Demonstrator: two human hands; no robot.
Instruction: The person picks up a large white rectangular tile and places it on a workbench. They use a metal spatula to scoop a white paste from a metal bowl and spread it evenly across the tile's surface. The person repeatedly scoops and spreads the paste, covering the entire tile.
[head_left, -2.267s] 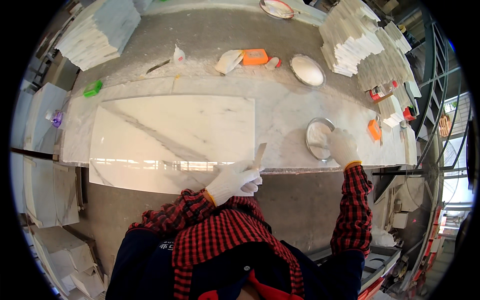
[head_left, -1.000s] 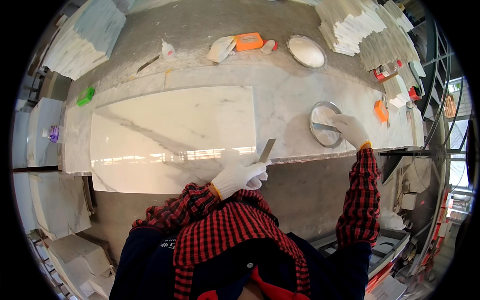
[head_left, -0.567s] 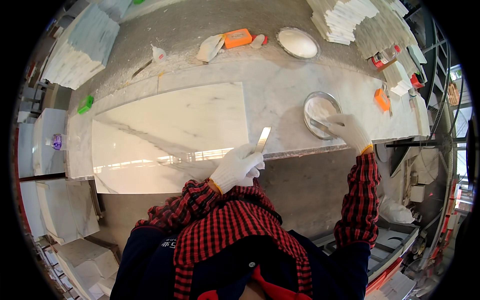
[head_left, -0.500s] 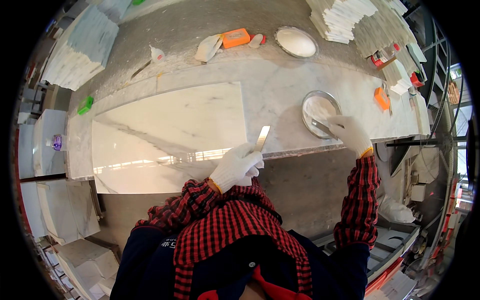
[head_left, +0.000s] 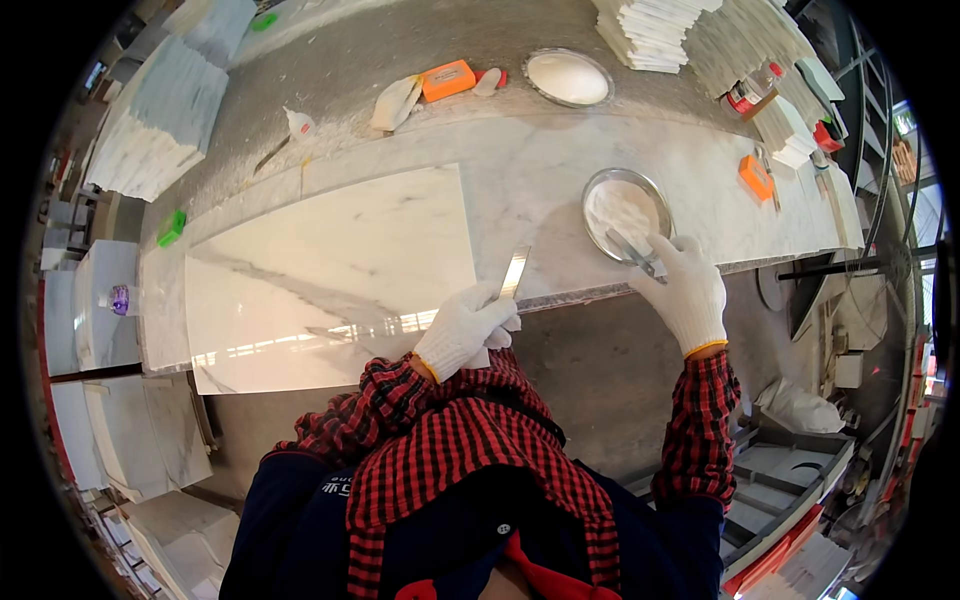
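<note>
My left hand [head_left: 462, 332], in a white knit glove, is closed around a flat metal scraper [head_left: 515, 273]. Its blade points up and away, above the front edge of the work surface by a glossy white, grey-veined slab [head_left: 340, 265]. In my gloved right hand [head_left: 692, 298] is a second metal scraper [head_left: 628, 247], gripped near its end. That blade reaches over the near rim into a round metal bowl [head_left: 587, 222] holding white powder or paste [head_left: 625, 205]; which of the two I cannot tell. My right fingers are beside the bowl's near right rim.
Behind are another bowl of white material [head_left: 567, 78], an orange box [head_left: 447, 80] and a pale glove [head_left: 397, 103]. An orange block [head_left: 756, 178] lies at right, a green one [head_left: 171, 228] at left. Stacked stone slabs [head_left: 160, 120] stand far left, others far right.
My right hand has turned and come nearer, its scraper now steeper across the bowl's near rim. My left hand keeps its scraper, nearly still. The whole view has shifted slightly.
</note>
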